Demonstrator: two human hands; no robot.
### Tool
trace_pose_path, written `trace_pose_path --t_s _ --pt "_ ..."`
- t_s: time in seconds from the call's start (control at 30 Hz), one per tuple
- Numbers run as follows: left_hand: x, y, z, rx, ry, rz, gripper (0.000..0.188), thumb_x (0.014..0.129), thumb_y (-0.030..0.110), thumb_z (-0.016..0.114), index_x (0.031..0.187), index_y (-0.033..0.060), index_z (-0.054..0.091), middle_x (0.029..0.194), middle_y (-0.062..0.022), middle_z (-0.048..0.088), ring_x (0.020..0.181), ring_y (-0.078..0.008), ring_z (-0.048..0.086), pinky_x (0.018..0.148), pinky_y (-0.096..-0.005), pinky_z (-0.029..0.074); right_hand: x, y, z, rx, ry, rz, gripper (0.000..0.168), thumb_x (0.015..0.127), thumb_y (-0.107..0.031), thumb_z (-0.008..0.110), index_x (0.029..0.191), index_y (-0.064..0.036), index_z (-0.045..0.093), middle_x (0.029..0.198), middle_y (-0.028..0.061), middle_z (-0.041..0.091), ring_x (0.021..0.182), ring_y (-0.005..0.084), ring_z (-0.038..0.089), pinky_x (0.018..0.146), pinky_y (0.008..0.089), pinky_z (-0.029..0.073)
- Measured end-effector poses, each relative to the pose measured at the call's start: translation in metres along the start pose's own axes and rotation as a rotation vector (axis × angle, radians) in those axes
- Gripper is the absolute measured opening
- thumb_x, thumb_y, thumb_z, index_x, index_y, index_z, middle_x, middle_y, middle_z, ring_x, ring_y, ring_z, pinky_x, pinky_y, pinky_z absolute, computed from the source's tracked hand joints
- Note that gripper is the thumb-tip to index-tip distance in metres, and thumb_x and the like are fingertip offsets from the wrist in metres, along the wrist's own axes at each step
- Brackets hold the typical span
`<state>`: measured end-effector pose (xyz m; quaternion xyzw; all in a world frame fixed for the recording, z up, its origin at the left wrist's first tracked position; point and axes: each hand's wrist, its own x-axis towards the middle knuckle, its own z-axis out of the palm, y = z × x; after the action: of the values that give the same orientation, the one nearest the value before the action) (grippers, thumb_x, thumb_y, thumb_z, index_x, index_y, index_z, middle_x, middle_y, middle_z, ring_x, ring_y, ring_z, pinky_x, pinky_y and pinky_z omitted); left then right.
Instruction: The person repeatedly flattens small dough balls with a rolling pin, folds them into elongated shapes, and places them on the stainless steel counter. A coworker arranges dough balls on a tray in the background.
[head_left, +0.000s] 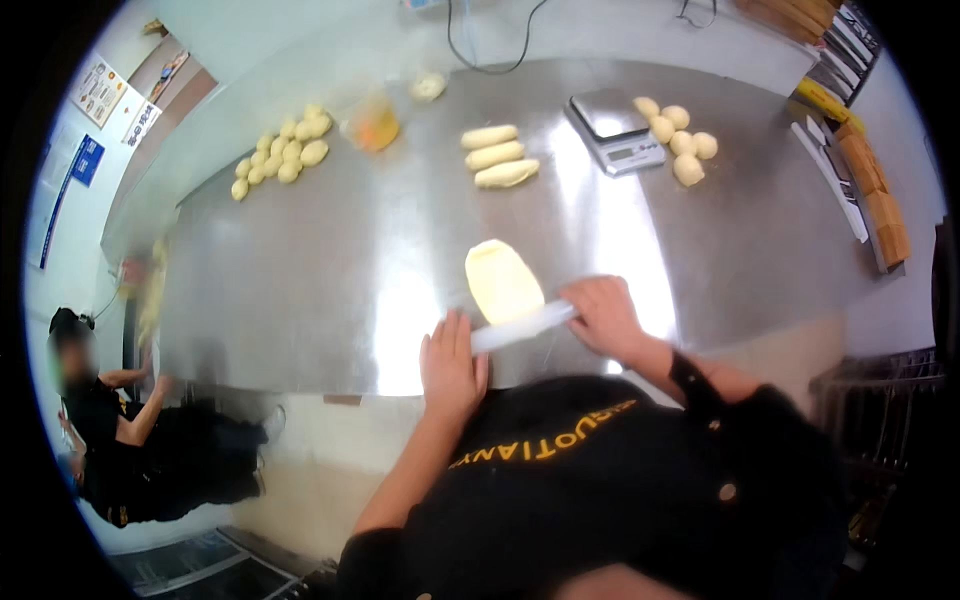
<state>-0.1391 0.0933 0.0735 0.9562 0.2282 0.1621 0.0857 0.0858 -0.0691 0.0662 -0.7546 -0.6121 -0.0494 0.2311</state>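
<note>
A white rolling pin (523, 327) lies across the near end of a flattened oval of dough (501, 281) on the steel worktable (300, 285). My left hand (454, 365) rests on the pin's left end, its fingers extended and close together. At the pin's right end is my right hand (606, 315), with the fingers curled over it. Beyond the flat dough, three rolled dough logs (493, 156) lie side by side.
A digital kitchen scale (615, 135) stands beside several dough balls (684, 139). More dough balls (281, 150) and a container with orange contents (375, 131) sit at the back left. Knives (832, 176) lie at the far right. A co-worker (142, 427) is at the left.
</note>
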Motion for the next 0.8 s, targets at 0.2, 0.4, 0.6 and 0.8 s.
trace_pose_path --t_s 0.2,0.4,0.6,0.8 --pt "-0.006 -0.016 -0.017 -0.227 -0.095 -0.034 0.054 0.084 0.012 0.060 0.136 0.0049 0.050 0.141 -0.0167 0.048 0.130 -0.0342 0.045 0.110 -0.0529 0.026 0.024 0.015 -0.012 0.058 -0.164 -0.048 0.036 0.077 -0.022 0.070 0.110 -0.012 0.061 0.101 0.0058 0.060 0.101 0.0263 0.056 0.090 0.0409 0.040" --pt "0.053 -0.038 0.014 0.085 0.008 -0.120 0.061 0.088 0.030 0.055 0.140 0.0006 0.043 0.143 -0.0209 0.045 0.135 -0.0361 0.039 0.112 -0.0548 0.022 0.103 0.032 0.026 -0.108 -0.106 0.058 0.058 0.088 -0.036 0.059 0.138 -0.009 0.045 0.137 0.0150 0.048 0.133 0.0338 0.039 0.106 0.0476 0.032" --pt "0.126 -0.091 0.032 0.180 -0.022 -0.223 0.060 0.092 0.031 0.050 0.144 0.0054 0.038 0.146 -0.0182 0.042 0.138 -0.0360 0.035 0.111 -0.0584 0.023 0.171 0.051 0.051 -0.136 0.165 0.075 0.056 0.090 -0.037 0.058 0.137 -0.008 0.046 0.138 0.0158 0.047 0.134 0.0340 0.038 0.110 0.0500 0.028" --pt "0.171 -0.130 0.044 0.177 0.077 -0.238 0.055 0.094 0.025 0.048 0.144 0.0055 0.037 0.146 -0.0184 0.041 0.139 -0.0362 0.033 0.113 -0.0585 0.020 0.218 0.071 0.063 -0.087 0.252 0.078 0.057 0.088 -0.039 0.059 0.134 -0.008 0.047 0.138 0.0145 0.048 0.133 0.0329 0.039 0.109 0.0499 0.029"
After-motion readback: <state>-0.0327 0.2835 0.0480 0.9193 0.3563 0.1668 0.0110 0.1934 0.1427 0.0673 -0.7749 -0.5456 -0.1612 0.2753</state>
